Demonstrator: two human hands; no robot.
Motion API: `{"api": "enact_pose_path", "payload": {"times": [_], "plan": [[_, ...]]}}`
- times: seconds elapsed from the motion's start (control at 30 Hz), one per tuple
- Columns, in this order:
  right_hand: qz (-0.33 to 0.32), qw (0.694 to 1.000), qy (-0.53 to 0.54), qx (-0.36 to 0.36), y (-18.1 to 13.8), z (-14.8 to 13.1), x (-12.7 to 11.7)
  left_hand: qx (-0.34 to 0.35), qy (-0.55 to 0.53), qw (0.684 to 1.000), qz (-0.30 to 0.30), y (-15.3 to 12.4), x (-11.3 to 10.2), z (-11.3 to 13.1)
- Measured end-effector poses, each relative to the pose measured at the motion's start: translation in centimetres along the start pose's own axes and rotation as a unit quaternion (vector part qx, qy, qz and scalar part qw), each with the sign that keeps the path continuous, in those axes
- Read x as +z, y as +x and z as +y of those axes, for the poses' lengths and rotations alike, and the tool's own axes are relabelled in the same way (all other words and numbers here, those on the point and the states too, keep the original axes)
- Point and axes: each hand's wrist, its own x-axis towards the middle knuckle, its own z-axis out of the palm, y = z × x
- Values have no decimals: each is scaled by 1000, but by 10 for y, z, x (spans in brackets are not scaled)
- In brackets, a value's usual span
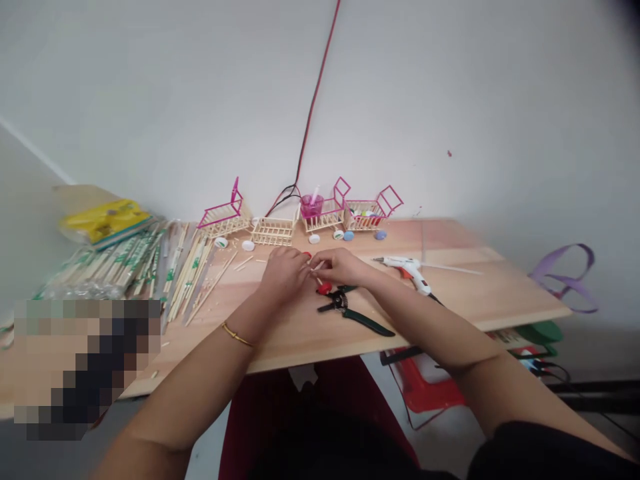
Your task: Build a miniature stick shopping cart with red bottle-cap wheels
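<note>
My left hand (284, 272) and my right hand (340, 265) meet over the middle of the wooden board (480, 293), fingers pinched together on a thin wooden stick (318, 266) between them. A red bottle cap (325, 288) lies just below my right hand's fingers. Another red piece (307, 255) peeks out beside my left hand. Green-handled pliers (353, 310) lie on the board right in front of my hands.
A white glue gun (407, 268) lies to the right. Small stick carts with pink frames (350, 212) stand along the wall, with loose caps before them. Packs of chopsticks (125, 260) pile up at the left. A red cable (315, 100) runs up the wall.
</note>
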Motion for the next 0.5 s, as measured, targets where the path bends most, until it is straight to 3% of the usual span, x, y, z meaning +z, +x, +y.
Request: {"api": "enact_pose_path", "payload": {"times": [0.27, 0.43, 0.5], "plan": [[89, 995, -47, 22, 11, 7, -12, -16, 39, 999, -1, -4, -8, -6], [76, 994, -73, 28, -27, 1, -28, -30, 41, 999, -15, -4, -10, -5], [6, 992, -117, 43, -55, -3, -30, -35, 40, 998, -15, -4, -9, -5]]}}
